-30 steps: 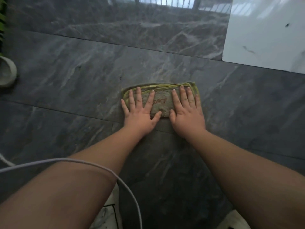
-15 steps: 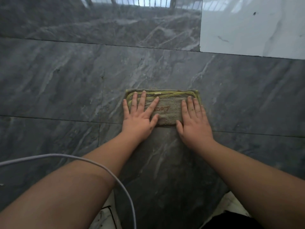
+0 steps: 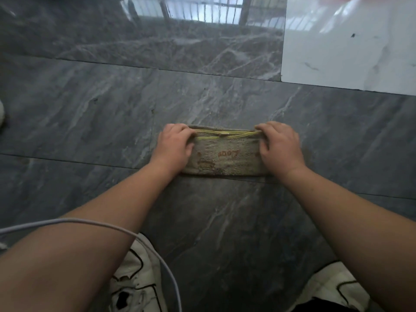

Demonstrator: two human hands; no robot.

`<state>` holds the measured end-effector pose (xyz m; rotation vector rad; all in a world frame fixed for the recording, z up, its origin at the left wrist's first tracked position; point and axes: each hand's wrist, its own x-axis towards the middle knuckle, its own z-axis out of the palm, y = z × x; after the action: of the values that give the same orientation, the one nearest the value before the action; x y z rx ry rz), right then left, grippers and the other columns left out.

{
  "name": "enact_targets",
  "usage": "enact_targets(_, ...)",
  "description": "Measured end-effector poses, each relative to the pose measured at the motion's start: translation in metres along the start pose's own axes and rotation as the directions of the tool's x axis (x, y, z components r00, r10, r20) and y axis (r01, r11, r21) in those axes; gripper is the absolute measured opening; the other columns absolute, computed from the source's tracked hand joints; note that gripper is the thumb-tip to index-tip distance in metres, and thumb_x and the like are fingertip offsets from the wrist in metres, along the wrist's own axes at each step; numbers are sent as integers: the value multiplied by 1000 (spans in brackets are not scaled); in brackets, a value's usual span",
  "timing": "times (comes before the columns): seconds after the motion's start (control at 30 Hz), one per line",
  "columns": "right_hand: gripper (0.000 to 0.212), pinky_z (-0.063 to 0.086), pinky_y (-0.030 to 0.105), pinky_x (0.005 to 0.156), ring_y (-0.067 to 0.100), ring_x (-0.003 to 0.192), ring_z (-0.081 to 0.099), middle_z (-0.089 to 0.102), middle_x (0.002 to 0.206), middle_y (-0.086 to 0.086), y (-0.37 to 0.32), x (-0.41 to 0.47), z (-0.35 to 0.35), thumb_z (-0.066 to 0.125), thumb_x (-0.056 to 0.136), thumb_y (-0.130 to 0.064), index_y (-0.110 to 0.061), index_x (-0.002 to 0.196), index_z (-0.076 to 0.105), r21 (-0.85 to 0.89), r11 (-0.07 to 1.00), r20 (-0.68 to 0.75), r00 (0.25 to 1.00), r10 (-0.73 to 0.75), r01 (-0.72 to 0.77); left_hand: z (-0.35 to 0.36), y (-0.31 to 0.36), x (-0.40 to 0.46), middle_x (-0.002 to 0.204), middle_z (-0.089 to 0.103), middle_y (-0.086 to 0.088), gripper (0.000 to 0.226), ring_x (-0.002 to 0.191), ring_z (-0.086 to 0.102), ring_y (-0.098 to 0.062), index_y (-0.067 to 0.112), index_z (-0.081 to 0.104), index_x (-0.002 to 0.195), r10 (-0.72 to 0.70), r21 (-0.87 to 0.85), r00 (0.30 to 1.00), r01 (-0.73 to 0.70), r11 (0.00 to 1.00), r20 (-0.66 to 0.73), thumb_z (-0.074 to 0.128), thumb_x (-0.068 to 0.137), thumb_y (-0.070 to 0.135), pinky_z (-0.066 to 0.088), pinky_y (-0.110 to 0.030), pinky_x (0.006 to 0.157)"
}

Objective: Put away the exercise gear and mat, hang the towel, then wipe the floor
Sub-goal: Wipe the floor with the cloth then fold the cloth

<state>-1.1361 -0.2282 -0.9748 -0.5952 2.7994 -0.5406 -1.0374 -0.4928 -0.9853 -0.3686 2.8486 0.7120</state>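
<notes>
A folded greenish-grey cloth (image 3: 225, 157) with yellow edging and orange lettering lies flat on the dark grey marble floor (image 3: 112, 122), in the middle of the view. My left hand (image 3: 174, 146) grips its left end, fingers curled over the far top corner. My right hand (image 3: 280, 147) grips the right end the same way, fingers curled over the far edge. Both forearms reach forward from the bottom of the frame.
A white floor tile (image 3: 349, 41) lies at the far right. My two white shoes (image 3: 137, 280) (image 3: 335, 287) stand at the bottom. A white cable (image 3: 144, 239) loops across my left forearm. A pale round object (image 3: 1, 114) shows at the left edge.
Both hands lay flat with spread fingers on the cloth; now they have slid to its ends and curled their fingers over the far edge. The view has shifted a little.
</notes>
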Motion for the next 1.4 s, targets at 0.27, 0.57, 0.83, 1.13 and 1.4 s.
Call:
enact_targets(0.27, 14, 34, 43, 93, 32, 109, 48, 61, 110, 5, 0, 18, -6, 60, 91, -20, -24, 103, 67, -123, 984, 72, 988, 137, -127, -19, 15, 27, 106, 60, -7, 13, 104, 56, -30, 22, 57, 99, -186, 63, 969, 178, 982, 163, 66, 89, 21, 48, -42, 89)
enact_targets(0.57, 13, 39, 44, 94, 32, 110, 49, 59, 111, 7, 7, 15, -12, 58, 94, -25, -21, 104, 65, -72, 973, 104, 969, 225, -219, -20, 19, 18, 113, 51, -1, 24, 109, 50, -24, 25, 59, 107, -74, 150, 966, 37, 988, 249, 68, 88, 37, 49, -43, 91)
enact_targets(0.83, 11, 46, 41, 89, 28, 108, 52, 58, 107, 5, 10, 16, -14, 57, 94, -23, -18, 102, 64, 42, 976, 110, 972, 210, -215, -26, 29, 27, 98, 62, -5, 12, 93, 55, -30, 25, 45, 93, -230, 41, 967, 227, 973, 109, 57, 92, 24, 37, -40, 83)
enact_targets(1.13, 30, 39, 42, 104, 30, 122, 42, 49, 123, 7, 19, 12, -14, 62, 91, -25, -21, 121, 59, 9, 967, 166, 954, 251, -256, -18, 17, 32, 121, 45, -5, 33, 116, 47, -27, 26, 57, 116, -335, -47, 933, 343, 938, 129, 71, 87, 34, 44, -42, 97)
enact_targets(1.4, 9, 44, 43, 91, 28, 108, 42, 43, 103, 4, 16, 29, -19, 58, 87, -18, -17, 94, 51, -108, 958, 308, 907, 286, -265, -35, 18, 52, 102, 61, -4, 24, 95, 56, -25, 20, 55, 93, -291, 23, 908, 298, 954, 303, 76, 81, 24, 42, -33, 75)
